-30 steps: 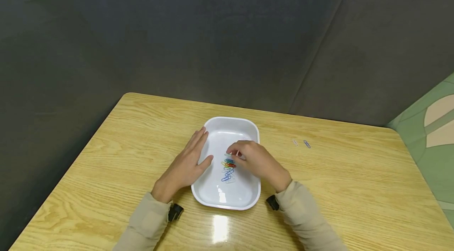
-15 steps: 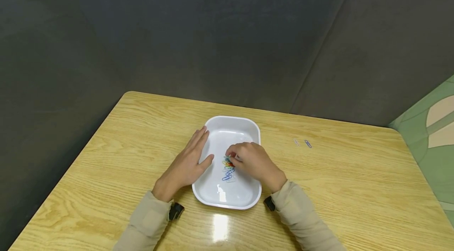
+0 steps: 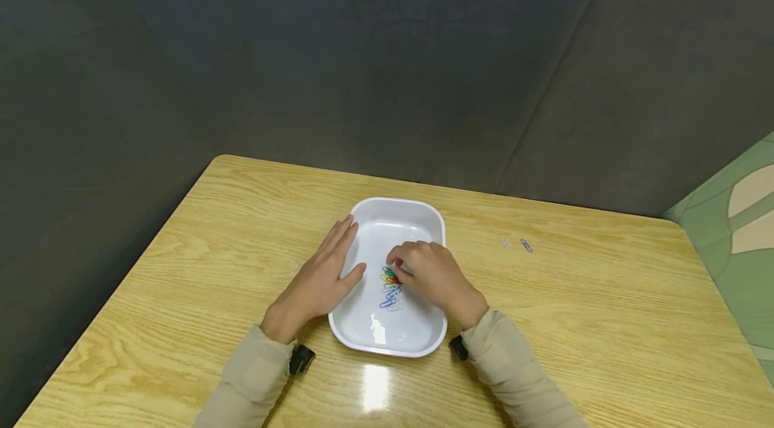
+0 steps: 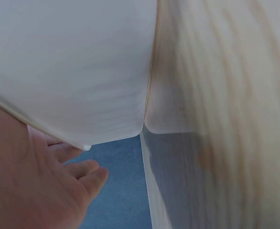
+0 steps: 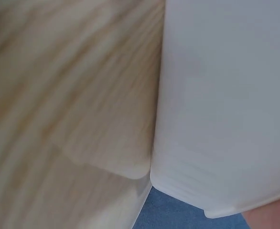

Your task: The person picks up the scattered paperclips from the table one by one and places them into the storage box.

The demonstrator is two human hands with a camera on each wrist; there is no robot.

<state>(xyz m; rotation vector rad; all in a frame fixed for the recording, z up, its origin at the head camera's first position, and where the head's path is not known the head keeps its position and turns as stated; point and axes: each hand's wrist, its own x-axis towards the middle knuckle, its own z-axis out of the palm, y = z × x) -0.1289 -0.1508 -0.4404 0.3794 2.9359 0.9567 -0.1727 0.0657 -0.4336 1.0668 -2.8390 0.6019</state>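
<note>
A white rectangular tray point(image 3: 387, 340) with rounded corners stands on the wooden table. Inside it lies a small pile of coloured paper clips point(image 3: 388, 297), blue, yellow, green, red and pale ones. My left hand point(image 3: 317, 283) rests along the tray's left rim, fingers extended and thumb reaching over the inside. In the left wrist view, that hand point(image 4: 49, 176) lies beside the tray wall point(image 4: 82, 71). My right hand point(image 3: 432, 277) is over the tray's right side, fingers bent down at the pile's upper end. Whether its fingertips pinch a clip cannot be made out.
On the table point(image 3: 580, 320) right of the tray lie a blue paper clip point(image 3: 527, 246) and a pale one point(image 3: 506, 243). A dark cloth wall point(image 3: 363, 65) stands behind the table, with a green patterned panel point(image 3: 725, 267) at far right.
My right hand has shifted slightly left and down onto the pile, and the clips at its upper end have moved a little. The left hand stays at the rim.
</note>
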